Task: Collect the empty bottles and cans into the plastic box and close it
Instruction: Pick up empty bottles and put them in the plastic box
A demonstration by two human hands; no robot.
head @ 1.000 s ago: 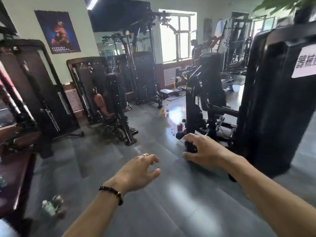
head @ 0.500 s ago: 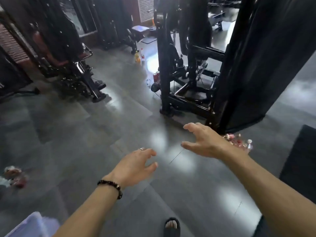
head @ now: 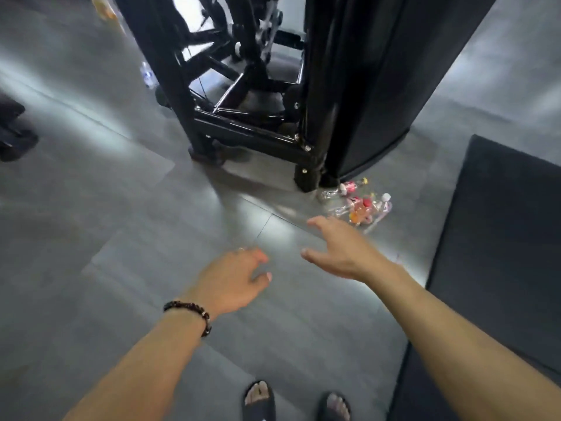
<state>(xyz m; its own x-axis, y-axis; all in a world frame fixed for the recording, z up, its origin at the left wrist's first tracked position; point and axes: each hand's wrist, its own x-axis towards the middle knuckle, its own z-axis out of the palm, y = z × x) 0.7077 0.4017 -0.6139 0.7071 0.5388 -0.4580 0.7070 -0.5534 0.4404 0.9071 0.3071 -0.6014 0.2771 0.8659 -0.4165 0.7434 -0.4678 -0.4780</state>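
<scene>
Several empty plastic bottles [head: 359,203] with pink and orange labels lie in a small heap on the grey floor, by the foot of a black gym machine. My right hand [head: 340,247] reaches out just short of the heap, fingers relaxed and spread, holding nothing. My left hand [head: 233,278], with a bead bracelet at the wrist, hangs lower and to the left, fingers loosely curled and empty. Another clear bottle [head: 147,74] lies blurred on the floor left of the machine frame. An orange bottle [head: 104,7] shows at the top left. The plastic box is out of view.
The black machine frame [head: 249,129] and its tall black shroud [head: 364,86] stand straight ahead. A dark floor mat [head: 501,238] covers the right side. My feet in dark slippers [head: 259,401] are at the bottom edge. Another machine's base [head: 13,132] sits at far left.
The view has tilted down from the gym room to the floor. The bottle heap by the machine foot has come closer and my right hand has neared it. Both hands stay empty.
</scene>
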